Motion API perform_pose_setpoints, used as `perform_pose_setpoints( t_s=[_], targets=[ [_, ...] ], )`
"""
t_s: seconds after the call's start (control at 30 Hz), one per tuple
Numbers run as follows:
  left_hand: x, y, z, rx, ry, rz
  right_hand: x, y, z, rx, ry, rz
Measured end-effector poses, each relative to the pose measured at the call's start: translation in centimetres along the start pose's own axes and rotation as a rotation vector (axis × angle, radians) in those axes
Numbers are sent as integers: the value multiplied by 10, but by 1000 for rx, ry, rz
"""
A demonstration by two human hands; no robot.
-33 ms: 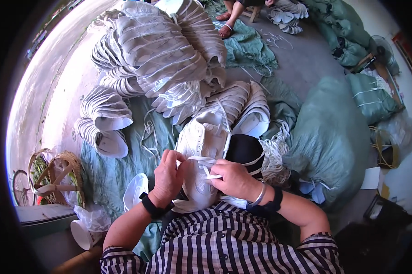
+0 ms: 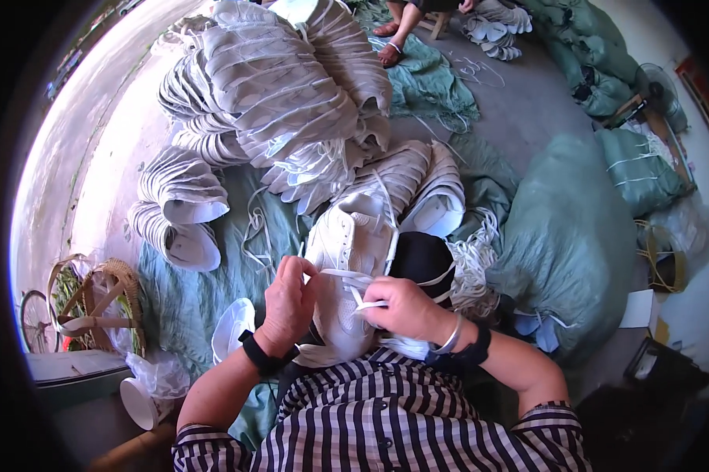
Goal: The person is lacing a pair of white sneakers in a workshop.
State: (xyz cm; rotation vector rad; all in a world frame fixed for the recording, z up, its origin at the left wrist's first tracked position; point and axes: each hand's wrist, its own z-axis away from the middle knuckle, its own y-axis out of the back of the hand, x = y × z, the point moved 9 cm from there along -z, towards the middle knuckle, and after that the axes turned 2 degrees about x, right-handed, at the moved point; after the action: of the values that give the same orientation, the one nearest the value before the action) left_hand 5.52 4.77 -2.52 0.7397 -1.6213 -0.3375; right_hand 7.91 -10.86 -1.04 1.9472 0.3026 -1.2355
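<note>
A white shoe upper (image 2: 343, 316) lies in my lap, its toe end toward me and its row of eyelets running away from me. Across it a flat white shoelace (image 2: 345, 275) stretches between my hands, partly looped near the right one. My left hand (image 2: 288, 303) is closed, pinching one end of the lace between thumb and fingertips. Opposite it, my right hand (image 2: 408, 307) is closed on the lace too, a short end sticking out past the thumb. Just beyond the right hand is a rounded black shape (image 2: 419, 263), with a bunch of white laces (image 2: 477, 271) beside it.
Stacks of nested pale shoe uppers (image 2: 276, 86) rise ahead on green sheeting (image 2: 252, 224). A bulging green sack (image 2: 563, 228) stands at right, a woven basket (image 2: 118, 299) and white paper cup (image 2: 142, 401) at left. Another person's foot (image 2: 390, 53) shows at the far side.
</note>
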Motion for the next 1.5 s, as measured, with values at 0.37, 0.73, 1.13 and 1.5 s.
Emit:
perform_pose_setpoints(
  t_s=[0.37,0.73,1.13,1.5],
  targets=[
    [-13,3,-34,-74,174,534,17,54,21,24,-385,256],
    [-78,61,-64,132,271,812,28,48,16,38,-212,-135],
    [-124,163,-67,421,29,321,46,51,13,363,-533,-404],
    [-148,144,-40,338,14,-100,78,62,93,42,-698,-521]
  ],
)
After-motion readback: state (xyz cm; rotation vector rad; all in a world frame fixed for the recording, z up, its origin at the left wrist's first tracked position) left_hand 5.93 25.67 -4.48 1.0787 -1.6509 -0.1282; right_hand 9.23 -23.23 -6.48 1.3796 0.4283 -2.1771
